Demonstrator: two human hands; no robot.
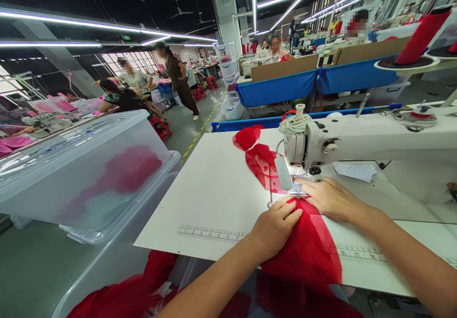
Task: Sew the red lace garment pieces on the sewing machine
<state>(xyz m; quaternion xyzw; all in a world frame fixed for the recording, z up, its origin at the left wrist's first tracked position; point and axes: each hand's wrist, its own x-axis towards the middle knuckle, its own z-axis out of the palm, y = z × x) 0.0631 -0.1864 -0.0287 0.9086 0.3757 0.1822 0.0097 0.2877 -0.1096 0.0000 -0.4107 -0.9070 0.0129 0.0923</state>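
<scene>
A piece of sheer red fabric runs from the table's front edge up to the needle area of a white sewing machine. My left hand is closed on this fabric just in front of the presser foot, fingers curled and close together. Over the fabric's right side, my right hand has its fingertips pinched close beside the foot. Behind the needle, more sewn red mesh trails across the white table. A pair of small thin metal scissors or tweezers lies left of the foot, its kind unclear.
A clear lidded plastic bin with red cloth inside stands at the left. Below the table, an open bin holds red fabric. A red thread cone stands upper right. Several people work at other stations; one person stands in the aisle.
</scene>
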